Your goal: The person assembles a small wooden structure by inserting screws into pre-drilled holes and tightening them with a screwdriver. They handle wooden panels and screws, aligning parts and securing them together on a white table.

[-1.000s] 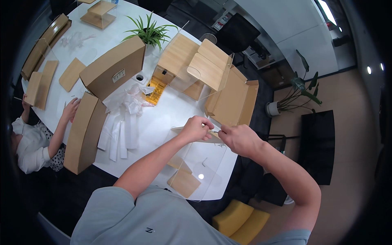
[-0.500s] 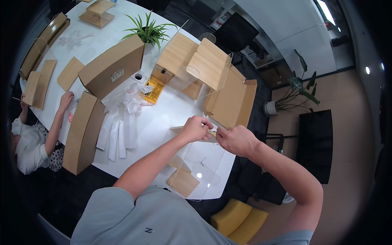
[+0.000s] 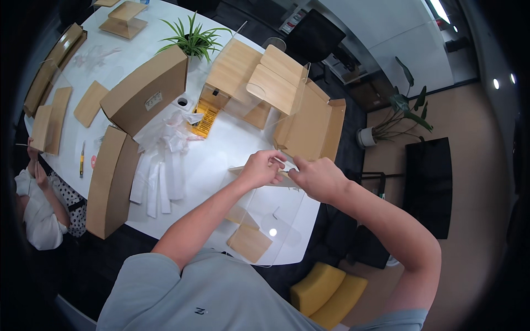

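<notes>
My left hand and my right hand meet above the table's near right part. My left fingers are curled, and my right fingers are pinched together close to them. A small, thin metallic thing shows between the fingertips; its kind is too small to make out. Just under the hands is the edge of a light wooden board. A clear acrylic panel extends from there toward me. Through the panel I see an L-shaped hex key and a wooden piece.
An assembled wood-and-acrylic stand is beyond my hands, beside an open cardboard box. Plastic wrapping, a yellow packet and a potted plant lie farther left. A seated co-worker handles wooden boards at far left.
My hands stay close together and shift only slightly. The co-worker's hand has drawn back from the table toward the wooden boards, and a yellow-handled tool is now visible there.
</notes>
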{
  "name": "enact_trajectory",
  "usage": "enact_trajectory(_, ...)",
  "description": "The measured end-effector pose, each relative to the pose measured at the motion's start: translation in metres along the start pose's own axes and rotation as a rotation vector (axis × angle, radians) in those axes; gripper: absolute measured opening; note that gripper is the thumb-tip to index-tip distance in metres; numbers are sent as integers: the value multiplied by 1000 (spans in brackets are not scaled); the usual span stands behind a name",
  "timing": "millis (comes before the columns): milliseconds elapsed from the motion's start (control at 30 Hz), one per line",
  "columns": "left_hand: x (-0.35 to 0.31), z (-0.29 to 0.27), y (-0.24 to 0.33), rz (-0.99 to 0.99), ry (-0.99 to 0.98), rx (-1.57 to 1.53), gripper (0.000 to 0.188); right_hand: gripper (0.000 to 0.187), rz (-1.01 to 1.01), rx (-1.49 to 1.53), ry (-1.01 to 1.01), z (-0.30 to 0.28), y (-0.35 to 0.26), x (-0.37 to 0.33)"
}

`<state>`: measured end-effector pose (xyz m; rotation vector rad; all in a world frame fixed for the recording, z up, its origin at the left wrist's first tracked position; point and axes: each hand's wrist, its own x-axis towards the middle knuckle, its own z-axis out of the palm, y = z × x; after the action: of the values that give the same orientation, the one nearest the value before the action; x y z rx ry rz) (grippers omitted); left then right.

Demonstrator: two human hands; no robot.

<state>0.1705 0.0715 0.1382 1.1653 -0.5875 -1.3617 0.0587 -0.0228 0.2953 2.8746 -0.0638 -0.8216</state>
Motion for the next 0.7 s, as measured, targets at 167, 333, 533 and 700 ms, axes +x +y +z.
enact_trajectory(167, 2, 0, 0, -26, -16, -14, 27, 14, -31, -60, 3, 9, -3, 0)
enact_trajectory(333, 2, -2, -1, -44, -17, -1, 28, 22, 719, 968, -175, 2, 5, 12)
enact_trajectory(533, 3, -1, 0, -21, -28, 18, 28, 11, 313, 406, 63, 8, 4, 2)
enact_trajectory(700, 0, -3, 1, -33, -20, 36, 28, 7, -217, -216, 186, 5, 4, -11)
